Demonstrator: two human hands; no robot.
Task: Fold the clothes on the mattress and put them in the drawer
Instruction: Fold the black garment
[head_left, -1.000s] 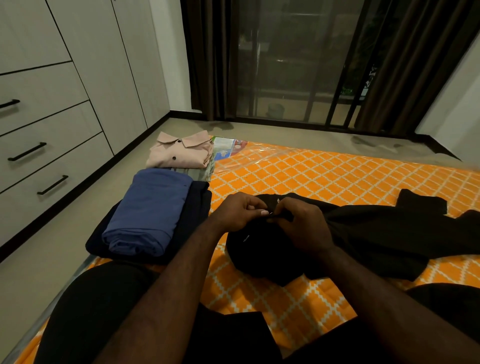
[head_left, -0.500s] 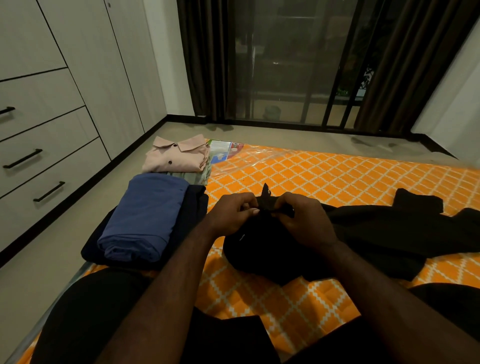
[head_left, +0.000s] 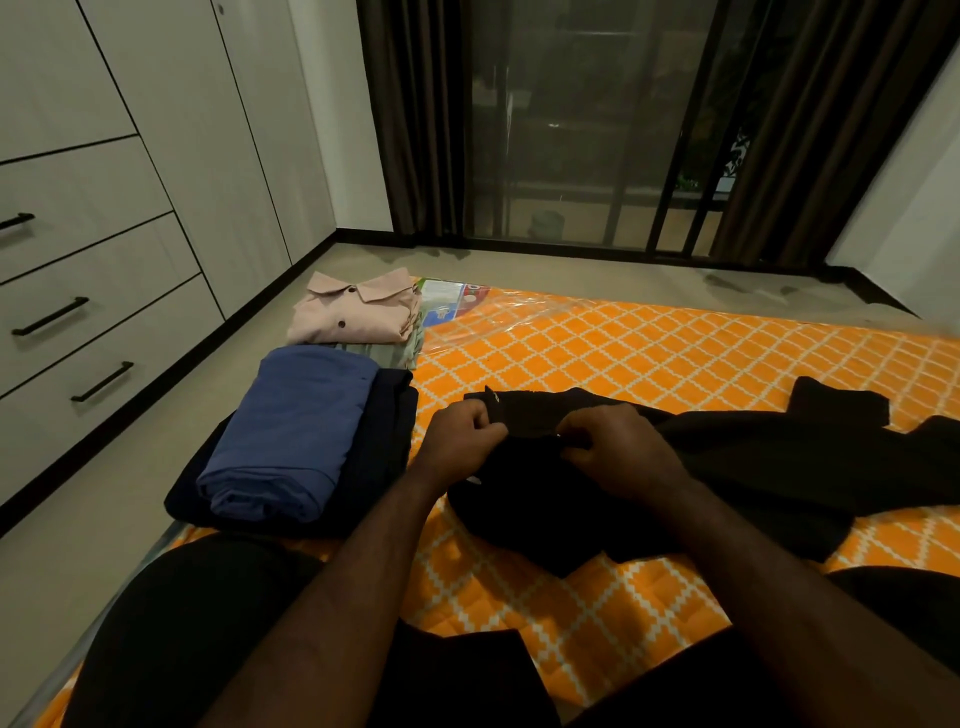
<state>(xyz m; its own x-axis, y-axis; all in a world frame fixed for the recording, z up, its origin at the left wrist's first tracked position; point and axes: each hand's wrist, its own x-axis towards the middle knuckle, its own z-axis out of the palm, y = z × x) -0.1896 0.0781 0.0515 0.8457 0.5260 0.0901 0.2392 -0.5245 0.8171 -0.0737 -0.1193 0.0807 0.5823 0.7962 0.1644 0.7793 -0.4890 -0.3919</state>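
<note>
Left hand (head_left: 462, 441) and right hand (head_left: 618, 457) each pinch the top edge of the black garment (head_left: 753, 457). It lies on the mattress (head_left: 623, 353), trailing right of the right hand. Risk: bunched cloth beneath both hands may fold crooked.

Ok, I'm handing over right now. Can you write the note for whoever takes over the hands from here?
Left hand: pinches the top edge of the black garment.
Right hand: pinches the same edge, just beside it.
Black garment: spread unfolded across the mattress.
Done: pink shirt and blue garment lie folded on other folded clothes at the mattress's left edge.
Left: fold the black garment, then put everything away; the drawers are all closed.
</note>
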